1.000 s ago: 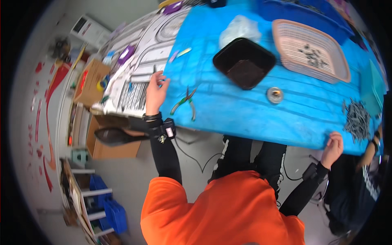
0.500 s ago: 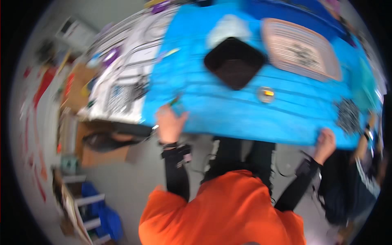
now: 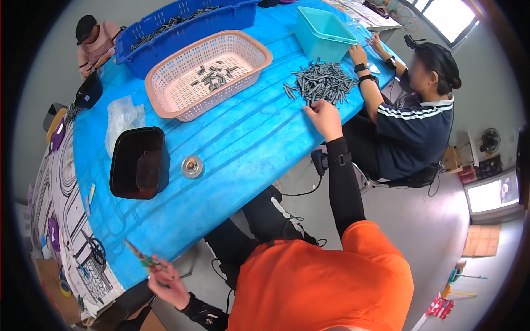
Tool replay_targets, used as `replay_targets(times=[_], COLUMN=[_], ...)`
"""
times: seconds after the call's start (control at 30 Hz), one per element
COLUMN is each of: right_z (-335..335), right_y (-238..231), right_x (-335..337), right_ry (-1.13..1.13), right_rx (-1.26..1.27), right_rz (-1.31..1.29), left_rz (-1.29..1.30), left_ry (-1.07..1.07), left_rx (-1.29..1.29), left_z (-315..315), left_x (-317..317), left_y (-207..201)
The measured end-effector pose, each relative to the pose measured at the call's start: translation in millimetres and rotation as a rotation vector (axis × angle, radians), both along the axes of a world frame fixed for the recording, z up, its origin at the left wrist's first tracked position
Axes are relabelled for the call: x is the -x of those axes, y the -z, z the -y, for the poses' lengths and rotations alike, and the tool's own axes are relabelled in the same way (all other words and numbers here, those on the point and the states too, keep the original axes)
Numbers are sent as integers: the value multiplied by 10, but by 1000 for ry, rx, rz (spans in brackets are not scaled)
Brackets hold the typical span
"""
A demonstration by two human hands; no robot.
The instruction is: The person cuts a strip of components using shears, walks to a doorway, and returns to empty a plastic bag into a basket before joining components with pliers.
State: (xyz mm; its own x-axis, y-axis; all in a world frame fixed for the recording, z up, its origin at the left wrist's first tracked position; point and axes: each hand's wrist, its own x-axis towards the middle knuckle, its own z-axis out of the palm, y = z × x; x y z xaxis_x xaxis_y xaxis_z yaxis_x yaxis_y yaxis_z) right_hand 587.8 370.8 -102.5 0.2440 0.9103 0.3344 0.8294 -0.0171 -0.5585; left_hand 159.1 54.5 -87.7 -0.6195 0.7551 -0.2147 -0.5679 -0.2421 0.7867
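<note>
My left hand (image 3: 168, 281), at the table's near left edge, is closed around a green-handled pointed cutting tool (image 3: 142, 258) that looks like small snips. Its narrow tip points up and away from me over the blue sheet. At the right, my right hand (image 3: 326, 118) pinches a short dark grey piece at the near edge of a heap of similar pieces (image 3: 326, 80). They look like small rubbery tubes. Between my hands stand a black square tub (image 3: 139, 187) and a small round clear dish (image 3: 192, 166) with something orange-brown inside.
A pink perforated basket (image 3: 165, 105) holds several pieces; behind it stands a long blue crate (image 3: 138, 69) with more. A turquoise bin (image 3: 326, 41) is beyond the heap. A clear plastic bag (image 3: 122, 118) lies by the tub. One co-worker (image 3: 411, 127) sits right, another (image 3: 99, 44) far left.
My view has swung to the right and sharpened. My right hand has gone from the table's front edge to the heap of pieces. The left still holds the green-handled tool.
</note>
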Motion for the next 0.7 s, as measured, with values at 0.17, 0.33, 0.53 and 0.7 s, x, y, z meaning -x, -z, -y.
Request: replay_targets(times=[0.17, 0.33, 0.53, 0.7], right_z=[-286, -139, 8, 353], right_y=[227, 151, 45, -30], right_x=[-30, -81, 50, 496], right_ry=[-21, -102, -268, -403], right_rx=[121, -32, -56, -89], right_rz=[242, 69, -442, -725], left_rz=[-37, -49, -34, 12], left_ry=[242, 404, 575, 531], left_rx=[-163, -237, -309, -253], left_z=[-149, -434, -560, -606], left_x=[-366, -575, -885, -1042], left_y=[210, 339, 320, 366])
